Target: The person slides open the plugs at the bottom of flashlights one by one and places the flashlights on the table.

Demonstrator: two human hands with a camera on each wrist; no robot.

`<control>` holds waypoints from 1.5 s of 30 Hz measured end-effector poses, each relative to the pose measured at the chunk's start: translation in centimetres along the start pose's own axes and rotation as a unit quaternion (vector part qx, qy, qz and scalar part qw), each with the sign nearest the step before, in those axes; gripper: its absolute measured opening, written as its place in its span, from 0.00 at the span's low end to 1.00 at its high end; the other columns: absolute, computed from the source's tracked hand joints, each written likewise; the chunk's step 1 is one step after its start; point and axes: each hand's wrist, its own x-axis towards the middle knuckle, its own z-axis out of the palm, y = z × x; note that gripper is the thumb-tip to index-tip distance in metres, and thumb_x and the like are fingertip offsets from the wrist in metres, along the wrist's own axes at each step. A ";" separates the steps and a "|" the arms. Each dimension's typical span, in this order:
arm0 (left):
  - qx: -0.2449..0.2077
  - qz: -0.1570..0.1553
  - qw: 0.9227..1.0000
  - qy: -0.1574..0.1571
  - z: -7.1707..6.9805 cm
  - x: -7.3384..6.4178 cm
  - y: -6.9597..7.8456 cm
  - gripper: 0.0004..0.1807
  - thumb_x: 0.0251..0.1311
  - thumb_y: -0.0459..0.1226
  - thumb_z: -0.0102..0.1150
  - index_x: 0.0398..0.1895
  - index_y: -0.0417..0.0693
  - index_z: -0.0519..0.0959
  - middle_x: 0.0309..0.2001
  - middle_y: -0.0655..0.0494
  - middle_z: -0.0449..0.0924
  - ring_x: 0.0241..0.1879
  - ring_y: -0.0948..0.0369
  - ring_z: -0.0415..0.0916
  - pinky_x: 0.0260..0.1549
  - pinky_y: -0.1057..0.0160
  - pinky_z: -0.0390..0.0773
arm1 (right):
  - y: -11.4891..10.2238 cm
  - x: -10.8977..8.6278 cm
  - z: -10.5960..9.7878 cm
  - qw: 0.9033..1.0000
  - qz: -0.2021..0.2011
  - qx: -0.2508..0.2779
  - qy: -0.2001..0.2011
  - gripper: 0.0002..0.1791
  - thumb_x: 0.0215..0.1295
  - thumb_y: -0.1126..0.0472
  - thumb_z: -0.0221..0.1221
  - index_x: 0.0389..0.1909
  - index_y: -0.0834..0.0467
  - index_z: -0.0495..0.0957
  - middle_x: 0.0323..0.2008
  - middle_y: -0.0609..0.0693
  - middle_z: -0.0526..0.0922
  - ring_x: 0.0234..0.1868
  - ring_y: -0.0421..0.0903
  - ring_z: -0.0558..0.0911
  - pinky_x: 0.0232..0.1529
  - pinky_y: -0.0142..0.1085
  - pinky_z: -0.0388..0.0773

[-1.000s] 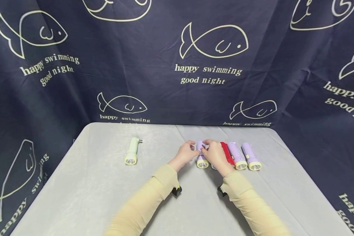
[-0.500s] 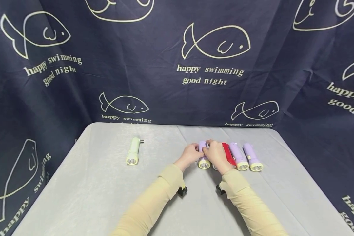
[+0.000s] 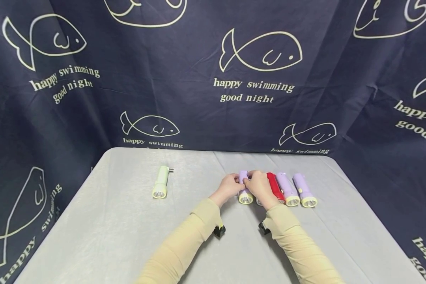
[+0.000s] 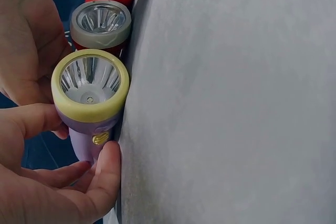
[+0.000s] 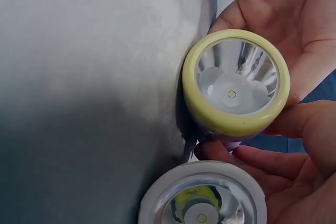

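Note:
A purple flashlight with a yellow rim (image 3: 245,197) lies on the table, lens toward me, between both hands. My left hand (image 3: 228,187) holds it from the left; in the left wrist view its thumb and fingers close round the purple body below the rim (image 4: 90,111). From the right my right hand (image 3: 260,185) pinches the same flashlight, thumb and fingertips just behind its rim (image 5: 236,124). Close beside it is a grey-rimmed flashlight (image 4: 101,24), mostly hidden by the right hand in the head view.
Right of the hands lie a red flashlight (image 3: 275,188) and two purple flashlights, one nearer (image 3: 287,190) and one outermost (image 3: 304,191). A pale green flashlight (image 3: 161,182) with plug prongs lies apart on the left. A dark fish-print cloth (image 3: 198,118) hangs behind the grey table (image 3: 103,221).
My left hand has moved slightly right and closed in on the purple flashlight. The right hand has stayed at it. The view has shifted slightly; the other flashlights lie as before.

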 end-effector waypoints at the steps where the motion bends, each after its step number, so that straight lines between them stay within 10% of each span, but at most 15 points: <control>1: -0.004 -0.002 1.000 -0.002 0.0 -0.1 0.0 0.28 0.52 0.32 0.61 0.58 0.33 0.71 0.47 0.46 0.78 0.40 0.60 0.76 0.33 0.68 0.80 | 0.0 0.0 0.0 1.000 0.002 0.002 -0.001 0.16 0.56 0.60 0.62 0.42 0.66 0.82 0.39 0.63 0.84 0.41 0.60 0.83 0.41 0.50 0.79; 29: -0.132 -0.022 0.991 -0.027 -3.0 -1.4 2.0 0.28 0.50 0.28 0.64 0.57 0.37 0.71 0.49 0.46 0.76 0.41 0.55 0.77 0.30 0.62 0.83 | -1.9 -0.8 -2.3 0.999 -0.022 0.040 0.016 0.20 0.56 0.57 0.62 0.46 0.65 0.81 0.41 0.58 0.85 0.42 0.56 0.83 0.40 0.47 0.78; 45: -0.155 0.012 0.987 0.029 -4.3 -2.9 3.2 0.28 0.48 0.25 0.64 0.56 0.42 0.73 0.52 0.47 0.75 0.45 0.51 0.78 0.37 0.61 0.83 | -3.2 -1.5 -3.4 0.989 -0.045 0.133 0.054 0.19 0.55 0.60 0.63 0.48 0.64 0.80 0.40 0.61 0.85 0.36 0.53 0.86 0.32 0.42 0.82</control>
